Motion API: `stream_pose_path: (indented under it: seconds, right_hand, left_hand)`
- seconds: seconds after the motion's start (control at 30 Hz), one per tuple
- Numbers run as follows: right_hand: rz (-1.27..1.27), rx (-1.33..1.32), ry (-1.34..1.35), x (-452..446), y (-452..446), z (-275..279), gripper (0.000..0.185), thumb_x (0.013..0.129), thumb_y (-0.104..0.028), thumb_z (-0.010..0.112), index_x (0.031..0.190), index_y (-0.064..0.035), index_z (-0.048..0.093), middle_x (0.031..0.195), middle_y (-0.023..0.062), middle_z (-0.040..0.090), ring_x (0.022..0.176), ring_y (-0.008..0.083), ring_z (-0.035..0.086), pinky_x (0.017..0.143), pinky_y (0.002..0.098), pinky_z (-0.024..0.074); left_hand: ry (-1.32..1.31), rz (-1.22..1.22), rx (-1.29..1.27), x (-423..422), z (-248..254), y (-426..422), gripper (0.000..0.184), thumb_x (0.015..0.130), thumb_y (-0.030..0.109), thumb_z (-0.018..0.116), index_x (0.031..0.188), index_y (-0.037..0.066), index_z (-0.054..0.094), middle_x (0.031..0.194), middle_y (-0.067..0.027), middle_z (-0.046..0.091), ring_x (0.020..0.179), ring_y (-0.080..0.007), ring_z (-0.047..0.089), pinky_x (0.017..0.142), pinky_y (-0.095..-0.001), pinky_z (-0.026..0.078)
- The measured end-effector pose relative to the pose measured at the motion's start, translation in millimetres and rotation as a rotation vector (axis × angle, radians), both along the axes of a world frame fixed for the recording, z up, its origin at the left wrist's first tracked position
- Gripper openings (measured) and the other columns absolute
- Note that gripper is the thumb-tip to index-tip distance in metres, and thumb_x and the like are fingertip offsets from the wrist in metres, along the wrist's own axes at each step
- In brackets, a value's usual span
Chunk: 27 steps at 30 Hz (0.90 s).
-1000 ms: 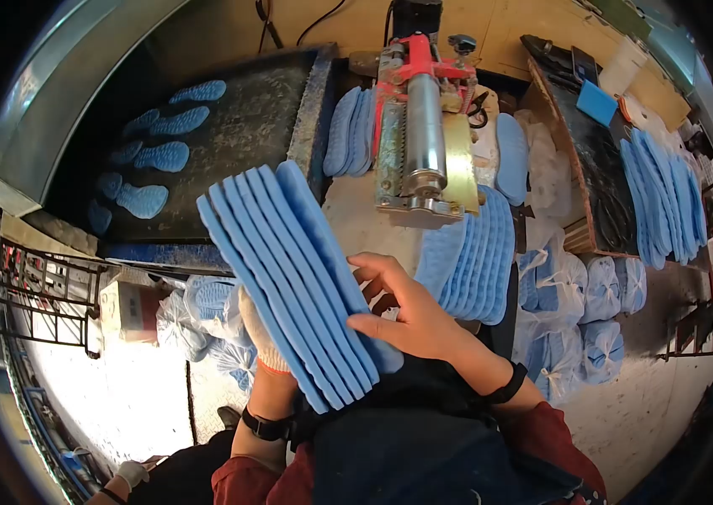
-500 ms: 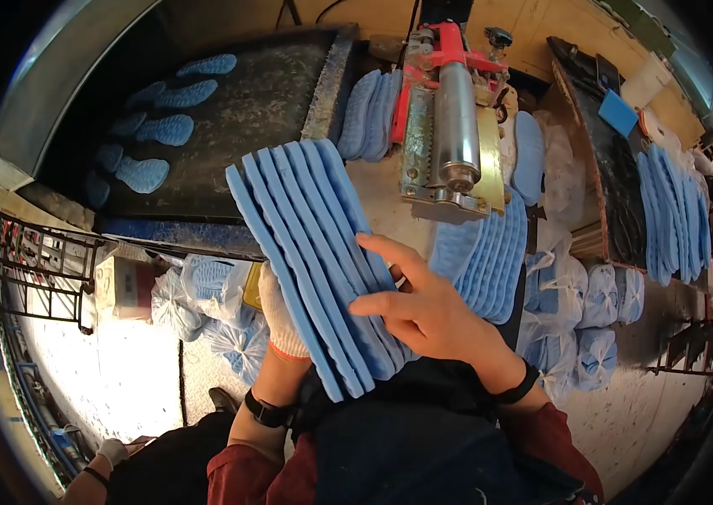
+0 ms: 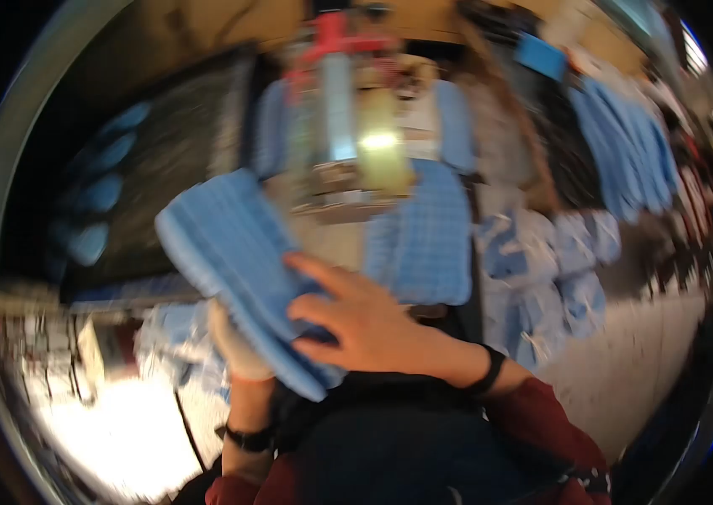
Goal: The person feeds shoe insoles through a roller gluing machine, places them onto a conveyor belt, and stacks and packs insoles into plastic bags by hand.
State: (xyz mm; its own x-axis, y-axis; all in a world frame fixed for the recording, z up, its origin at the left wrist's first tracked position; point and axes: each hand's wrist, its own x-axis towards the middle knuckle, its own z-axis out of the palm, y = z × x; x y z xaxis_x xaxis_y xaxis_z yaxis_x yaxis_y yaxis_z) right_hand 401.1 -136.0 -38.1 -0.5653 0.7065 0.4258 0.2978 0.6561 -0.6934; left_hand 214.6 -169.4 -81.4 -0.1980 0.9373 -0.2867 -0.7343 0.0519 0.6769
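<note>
The dark bed (image 3: 180, 151) carries blurred blue soles (image 3: 106, 192); the pale bench (image 3: 333, 237), a roller machine (image 3: 339, 109) and blue insoles (image 3: 436, 244).

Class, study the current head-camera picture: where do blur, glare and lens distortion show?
Head view: smearing throughout, so edges in the stack of blue soles run together and the right hand looks soft; head view: a bright glint on the brass-coloured plate, and floor at lower left washed out white; head view: the metal frame at left bows, corners dark.

Stack (image 3: 226, 244) before machine (image 3: 338, 109); left, seemingly insoles (image 3: 104, 193) on belt (image 3: 175, 130).
</note>
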Motion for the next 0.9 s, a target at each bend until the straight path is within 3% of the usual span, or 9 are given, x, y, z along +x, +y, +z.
stream_pose_path:
  seconds: [0.2,0.3,0.37,0.43,0.53,0.63,0.67,0.73,0.9]
  right_hand:
    - [-0.175,0.044,0.077,19,-1,-23,0.03,0.069,-0.019,0.075,0.092,-0.0115,0.058,0.135,0.0165,0.042,0.079,0.0317,0.058,0.069,0.0424,0.0472]
    - [-0.151,0.022,0.091,24,-1,-27,0.031,0.068,-0.019,0.075,0.093,-0.0116,0.058,0.136,0.0162,0.042,0.079,0.0316,0.058,0.068,0.0431,0.047]
    - [-0.155,0.008,0.109,20,-3,-32,0.032,0.068,-0.02,0.076,0.093,-0.0114,0.058,0.136,0.0163,0.041,0.078,0.0316,0.058,0.068,0.0434,0.0467]
    - [-0.161,-0.003,0.127,22,-5,-36,0.032,0.068,-0.021,0.076,0.093,-0.0112,0.058,0.136,0.0165,0.041,0.077,0.0316,0.057,0.067,0.0437,0.0464]
    - [0.142,-0.254,0.192,40,-1,-46,0.033,0.08,-0.026,0.071,0.106,-0.0091,0.06,0.14,0.0198,0.041,0.1,0.0392,0.058,0.086,0.042,0.0468]
    - [0.284,-0.529,0.17,117,16,-57,0.036,0.092,-0.033,0.062,0.113,-0.0039,0.062,0.12,0.0165,0.06,0.11,0.0306,0.059,0.093,0.0364,0.0455]
    - [0.124,-0.61,0.218,150,15,-71,0.03,0.092,-0.031,0.059,0.101,-0.0047,0.068,0.1,0.0108,0.068,0.096,0.0239,0.064,0.083,0.0346,0.0491]
    - [-0.275,-0.723,0.12,225,18,-102,0.026,0.09,-0.027,0.059,0.093,-0.0043,0.071,0.089,0.0084,0.07,0.086,0.0192,0.066,0.079,0.0329,0.0506]
    - [-1.009,-0.808,-0.095,341,22,-298,0.027,0.087,-0.023,0.059,0.1,-0.0008,0.069,0.097,0.0171,0.069,0.091,0.0271,0.067,0.084,0.036,0.0515]
  left_hand:
    - [-0.105,-0.171,0.109,30,-8,23,0.064,0.096,0.05,0.029,0.141,0.005,0.04,0.141,-0.0128,0.046,0.128,-0.0286,0.045,0.109,-0.0409,0.035]
    - [0.034,-0.012,-0.094,36,-8,26,0.065,0.096,0.05,0.029,0.142,0.005,0.038,0.142,-0.0126,0.044,0.129,-0.029,0.043,0.11,-0.0411,0.034]
    - [-0.169,-0.329,0.276,31,-15,17,0.067,0.095,0.051,0.028,0.144,0.006,0.036,0.144,-0.0133,0.04,0.131,-0.0297,0.039,0.111,-0.0429,0.031]
    - [-0.089,-0.067,-0.006,37,-12,12,0.067,0.096,0.052,0.028,0.146,0.008,0.033,0.148,-0.0126,0.035,0.133,-0.0296,0.036,0.112,-0.0449,0.028]
    - [-0.114,-0.212,0.125,29,-16,7,0.06,0.098,0.047,0.03,0.142,0.007,0.038,0.143,-0.0113,0.041,0.129,-0.0276,0.041,0.11,-0.0433,0.032]
    - [0.031,-0.064,-0.129,33,-10,8,0.053,0.1,0.043,0.033,0.137,0.006,0.044,0.137,-0.01,0.047,0.122,-0.0253,0.046,0.106,-0.0412,0.037]
    - [0.077,-0.029,-0.172,33,-12,10,0.055,0.099,0.045,0.035,0.136,0.006,0.045,0.135,-0.0093,0.048,0.12,-0.0251,0.047,0.105,-0.0393,0.038]
    - [0.129,-0.003,-0.215,32,-18,13,0.057,0.099,0.048,0.038,0.135,0.005,0.046,0.133,-0.0085,0.05,0.118,-0.0249,0.048,0.104,-0.0374,0.038]
    - [0.25,-0.101,-0.291,18,-40,26,0.057,0.098,0.048,0.04,0.137,0.006,0.044,0.134,-0.0083,0.05,0.118,-0.0256,0.048,0.104,-0.0359,0.038]
